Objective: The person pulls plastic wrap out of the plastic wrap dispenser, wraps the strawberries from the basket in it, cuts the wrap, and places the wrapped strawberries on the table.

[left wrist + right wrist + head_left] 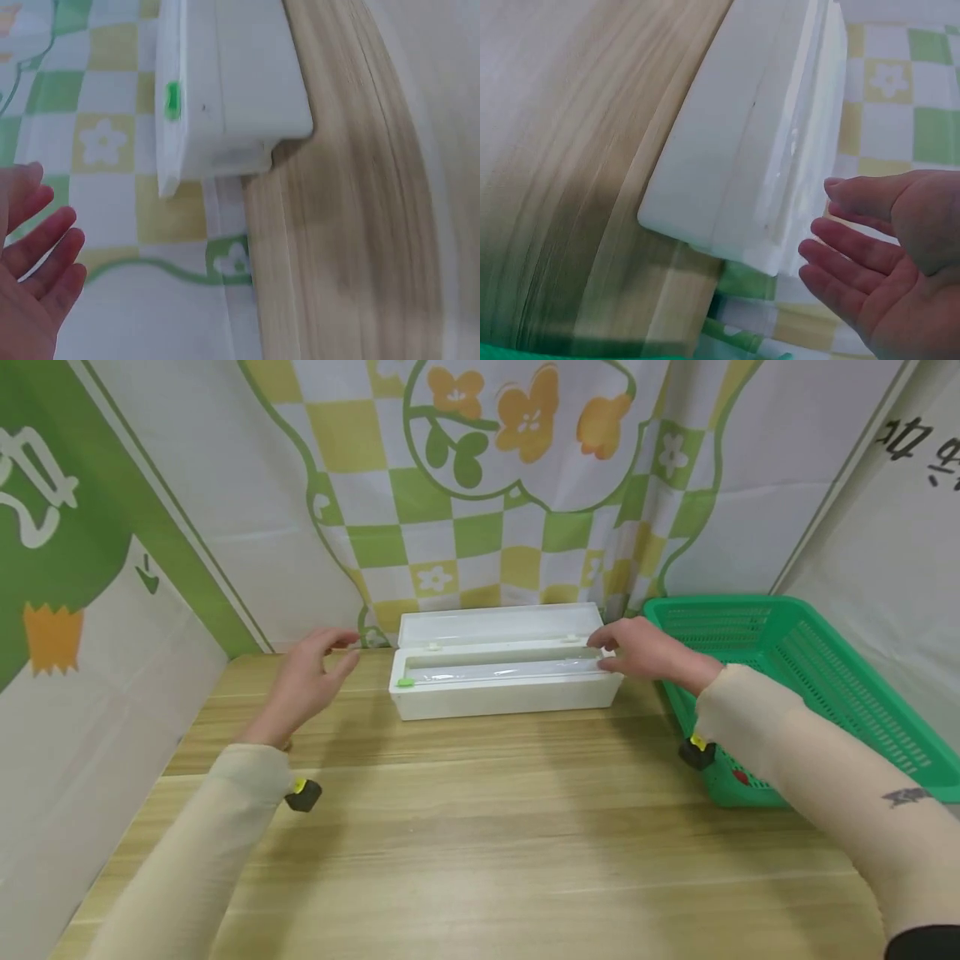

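A long white cling film dispenser box (510, 697) stands at the back of the table, its lid (498, 625) tilted back. Inside lies a roll of clear film (502, 672). On the front edge, toward the left end, sits a green slide cutter (406, 682), also visible in the left wrist view. To the left of the box my left hand (309, 675) hovers with loosely bent fingers, holding nothing. My right hand (643, 647) is at the box's right end, fingers relaxed and slightly spread; whether its fingertips touch the box I cannot tell.
A green plastic basket (757, 639) stands right of the box, partly beneath my right forearm. Behind the box hangs a checked curtain (480, 539). A white and green panel (90, 693) borders the wooden table (480, 827) on the left.
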### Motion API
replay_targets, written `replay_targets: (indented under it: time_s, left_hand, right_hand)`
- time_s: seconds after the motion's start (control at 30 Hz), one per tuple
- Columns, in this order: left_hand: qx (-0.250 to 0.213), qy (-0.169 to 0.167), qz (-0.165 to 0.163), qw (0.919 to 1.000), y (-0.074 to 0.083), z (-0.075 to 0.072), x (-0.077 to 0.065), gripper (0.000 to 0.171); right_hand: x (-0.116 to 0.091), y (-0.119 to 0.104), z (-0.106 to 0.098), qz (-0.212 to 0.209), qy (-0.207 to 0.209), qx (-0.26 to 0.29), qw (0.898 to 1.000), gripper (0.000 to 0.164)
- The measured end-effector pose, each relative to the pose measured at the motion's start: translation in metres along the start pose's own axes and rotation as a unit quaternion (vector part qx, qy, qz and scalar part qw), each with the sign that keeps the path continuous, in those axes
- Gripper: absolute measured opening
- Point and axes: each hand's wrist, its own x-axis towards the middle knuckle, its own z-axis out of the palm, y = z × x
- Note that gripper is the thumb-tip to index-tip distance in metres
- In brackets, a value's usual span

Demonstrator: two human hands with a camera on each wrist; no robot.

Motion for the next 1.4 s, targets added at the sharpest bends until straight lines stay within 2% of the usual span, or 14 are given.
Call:
replay_targets:
  time_s: [0.13,0.23,0.33,0.53,0.63,0.73,0.83,0.9,0.97,1.0,1.1,1.3,1.4]
  left_hand:
    - [0.011,-0.072,0.027,0.997,0.016,0.022,0.026,0.039]
    - [0.036,-0.118,0.036,0.9918,0.024,0.038,0.038,0.041]
    - [0.071,-0.148,0.048,0.9852,0.029,0.05,0.045,0.044]
    - [0.108,-0.198,0.043,0.9732,0.032,0.065,0.052,0.05]
    - [0.121,-0.21,0.044,0.9692,0.033,0.07,0.054,0.052]
    - [0.133,-0.213,0.047,0.9669,0.035,0.074,0.056,0.055]
    - [0.143,-0.214,0.05,0.965,0.037,0.077,0.057,0.057]
    - [0.149,-0.214,0.05,0.9641,0.037,0.078,0.057,0.058]
    - [0.148,-0.215,0.049,0.9641,0.038,0.079,0.058,0.059]
    - [0.147,-0.216,0.046,0.9642,0.038,0.079,0.058,0.06]
    - [0.138,-0.222,0.036,0.9645,0.038,0.078,0.058,0.06]
    - [0.125,-0.23,0.017,0.9649,0.038,0.078,0.06,0.058]
    - [0.14,-0.237,0.015,0.9614,0.037,0.079,0.061,0.055]
  right_hand:
    - [0.012,0.007,0.004,-0.001,-0.004,0.007,1.0,0.04]
    - [0.021,0.012,0.007,-0.001,0.0,0.004,1.0,0.039]
    - [0.027,0.015,0.01,0.002,0.01,0.004,1.0,0.038]
    - [0.033,0.016,0.015,-0.002,0.009,-0.022,1.0,0.038]
    - [0.034,0.013,0.017,-0.024,0.016,-0.061,0.998,0.031]
    - [0.037,0.01,0.018,-0.053,0.024,-0.098,0.993,0.003]
    - [0.043,0.008,0.019,-0.07,0.017,-0.118,0.99,0.03]
    - [0.047,0.007,0.019,-0.069,0.007,-0.124,0.99,0.027]
    - [0.051,0.006,0.019,-0.059,-0.004,-0.125,0.99,0.009]
    - [0.052,0.006,0.018,-0.053,-0.009,-0.124,0.991,0.008]
    - [0.055,0.007,0.018,-0.041,-0.012,-0.122,0.992,0.03]
    - [0.06,0.007,0.022,-0.027,0.003,-0.117,0.993,0.03]
    - [0.062,0.007,0.024,-0.013,0.004,-0.116,0.993,0.031]
